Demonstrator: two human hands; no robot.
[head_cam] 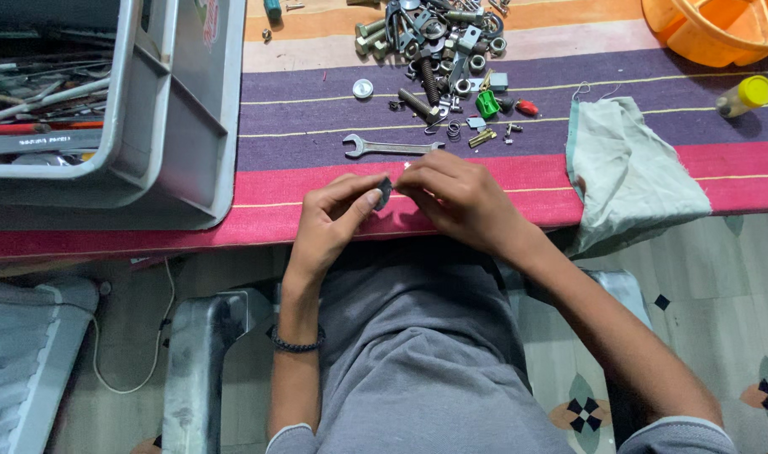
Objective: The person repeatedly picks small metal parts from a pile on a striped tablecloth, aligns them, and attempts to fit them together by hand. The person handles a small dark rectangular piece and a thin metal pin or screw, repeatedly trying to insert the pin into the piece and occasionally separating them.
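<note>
My left hand [329, 220] pinches a small dark metal part [385, 192] between thumb and fingers, just above the near edge of the striped table. My right hand [460, 197] meets it from the right, fingertips closed on the same small part; what lies between those fingertips is mostly hidden. Both hands hover over the red stripe of the cloth [283, 197]. A silver open-ended wrench [392, 147] lies flat on the purple stripe just beyond my fingers.
A heap of bolts, nuts and springs [439, 55] lies farther back. A grey plastic crate [140, 109] of tools fills the left. A pale green rag [628, 172] hangs over the right edge. An orange basket [720, 29] and a yellow-capped bottle [746, 95] sit at the far right.
</note>
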